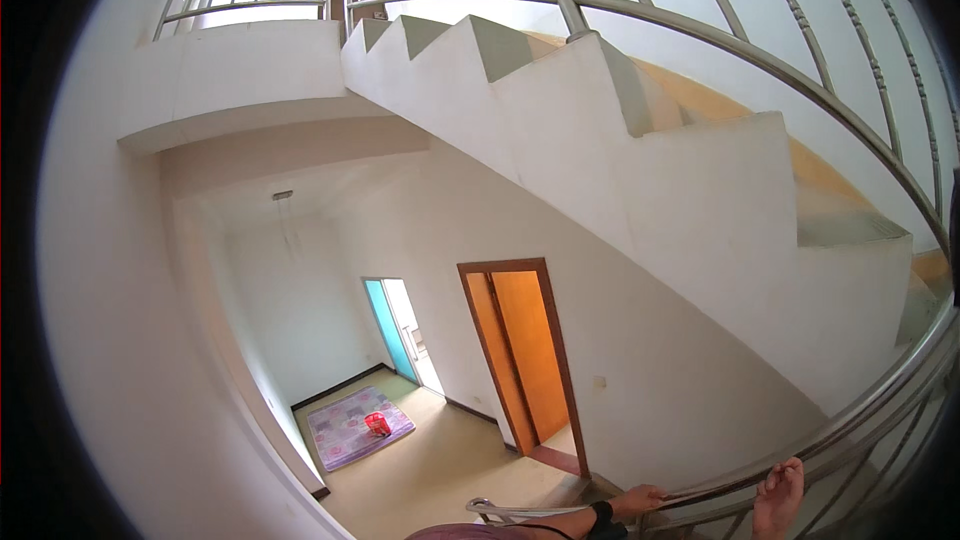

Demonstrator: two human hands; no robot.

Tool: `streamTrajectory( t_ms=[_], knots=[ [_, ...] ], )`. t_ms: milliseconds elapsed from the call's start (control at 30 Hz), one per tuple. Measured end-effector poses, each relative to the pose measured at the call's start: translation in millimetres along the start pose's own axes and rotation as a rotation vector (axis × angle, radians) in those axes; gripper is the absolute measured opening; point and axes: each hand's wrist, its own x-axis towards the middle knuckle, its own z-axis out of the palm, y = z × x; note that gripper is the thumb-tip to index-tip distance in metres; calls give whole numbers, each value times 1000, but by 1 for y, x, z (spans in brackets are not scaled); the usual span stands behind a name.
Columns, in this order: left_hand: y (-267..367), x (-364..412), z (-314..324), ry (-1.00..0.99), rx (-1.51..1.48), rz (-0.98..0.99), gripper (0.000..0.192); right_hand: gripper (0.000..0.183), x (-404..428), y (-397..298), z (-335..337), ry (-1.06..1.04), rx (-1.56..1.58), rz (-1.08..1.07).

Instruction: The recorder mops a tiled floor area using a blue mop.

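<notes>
My left hand (pixel 638 499), with a black band on its wrist, lies on the metal handrail (pixel 720 481) at the bottom of the view, its fingers wrapped at the rail. Farther right, my right hand (pixel 778 496) is raised beside the same railing with its fingers curled inward. Nothing is visible in it, though the inside of the curl is partly hidden. Below the rail, thin metal bars run down. The end of a lower rail curls back near a maroon sleeve (pixel 469 532).
A white-sided staircase (pixel 570 112) with metal balusters climbs overhead. Downstairs, a red plastic item (pixel 377 424) rests on a purple patterned mat (pixel 345 431). An orange wooden door (pixel 529 345) in a brown frame and a doorway with a turquoise panel (pixel 391 330) stand along the wall.
</notes>
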Motion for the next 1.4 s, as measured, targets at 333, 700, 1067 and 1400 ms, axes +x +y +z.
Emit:
streamTrajectory(
  t_ms=[333,700,1067,1400],
  knots=[
    [84,-83,-29,130,-843,-126,35,6,-7,19,9,14,-77,89],
    [103,-223,-20,578,-1263,40,31,9,-43,28,5,-88,-9,441],
    [89,-372,2,1347,-1339,333,24,12,-74,54,-54,47,-163,593],
    [115,-466,1,1670,-1241,394,21,11,-79,124,-63,-6,-90,804]
  ],
)
